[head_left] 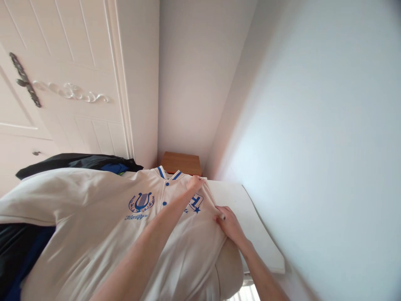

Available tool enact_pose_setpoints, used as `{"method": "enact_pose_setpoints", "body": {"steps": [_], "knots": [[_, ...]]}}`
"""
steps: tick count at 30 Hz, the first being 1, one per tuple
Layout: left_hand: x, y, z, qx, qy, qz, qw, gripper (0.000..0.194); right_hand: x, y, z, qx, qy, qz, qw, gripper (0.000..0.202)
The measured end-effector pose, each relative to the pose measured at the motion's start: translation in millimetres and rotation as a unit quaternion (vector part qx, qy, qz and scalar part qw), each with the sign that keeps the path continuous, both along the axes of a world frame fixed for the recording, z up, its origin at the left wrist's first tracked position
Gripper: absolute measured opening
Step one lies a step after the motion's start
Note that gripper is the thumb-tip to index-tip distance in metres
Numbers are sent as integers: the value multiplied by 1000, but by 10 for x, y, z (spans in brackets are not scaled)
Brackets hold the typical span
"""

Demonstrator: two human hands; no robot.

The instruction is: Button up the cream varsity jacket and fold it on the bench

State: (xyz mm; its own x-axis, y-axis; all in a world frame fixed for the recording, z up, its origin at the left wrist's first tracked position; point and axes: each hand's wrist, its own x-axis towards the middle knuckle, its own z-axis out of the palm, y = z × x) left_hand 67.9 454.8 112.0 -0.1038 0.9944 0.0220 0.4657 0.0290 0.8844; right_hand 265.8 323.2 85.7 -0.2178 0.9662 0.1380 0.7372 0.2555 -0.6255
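Observation:
A cream jacket [103, 234] with a blue-striped collar, blue snap buttons and blue lettering lies spread out, front side up. Reaching across its chest, my left hand [196, 182] pinches the cloth at the shoulder beside the collar. Lower on the same side, my right hand [230, 223] grips the jacket near the top of the sleeve, fingers closed on a fold. My left forearm covers part of the front and some of the lettering. The sleeve on the left lies stretched out, while the one on the right hangs down below my right hand.
Dark clothes [78, 161] are heaped behind and under the jacket at the left. A white board or surface [260, 238] runs along the pale wall at the right. In the corner stands a brown wooden box-like piece [181, 163]. A white wardrobe [78, 125] with metal handles rises at the left.

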Motion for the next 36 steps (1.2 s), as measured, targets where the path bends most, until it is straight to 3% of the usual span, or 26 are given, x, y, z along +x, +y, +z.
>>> {"method": "enact_pose_setpoints", "body": {"steps": [4,8,11,13,15,17,20,25,28,36], "knots": [[46,-27,-34,0,71,-8,997,29,184,-98,-13,14,-60,-37,997,33],[90,-185,97,49,135,-58,988,32,195,-168,60,11,-135,-72,988,35],[73,-495,197,100,188,-108,971,43,27,-112,143,64,-107,-45,991,36],[10,-767,204,160,244,-151,944,48,-160,-8,220,112,-93,-21,989,40],[-100,-1036,149,200,305,-180,914,51,-383,151,296,145,-98,8,984,42],[-244,-1264,37,177,342,-199,901,58,-603,343,334,156,-112,42,980,43],[-456,-1505,-180,116,356,-229,898,76,-849,607,249,117,-162,53,978,46],[-606,-1662,-407,150,338,-207,906,80,-928,794,-111,26,-228,-3,973,56],[-595,-1659,-414,155,334,-211,906,82,-875,829,-219,17,-246,-8,969,60],[-673,-1716,-332,156,306,-189,920,64,-809,942,-225,-15,-295,-51,954,68]]}}
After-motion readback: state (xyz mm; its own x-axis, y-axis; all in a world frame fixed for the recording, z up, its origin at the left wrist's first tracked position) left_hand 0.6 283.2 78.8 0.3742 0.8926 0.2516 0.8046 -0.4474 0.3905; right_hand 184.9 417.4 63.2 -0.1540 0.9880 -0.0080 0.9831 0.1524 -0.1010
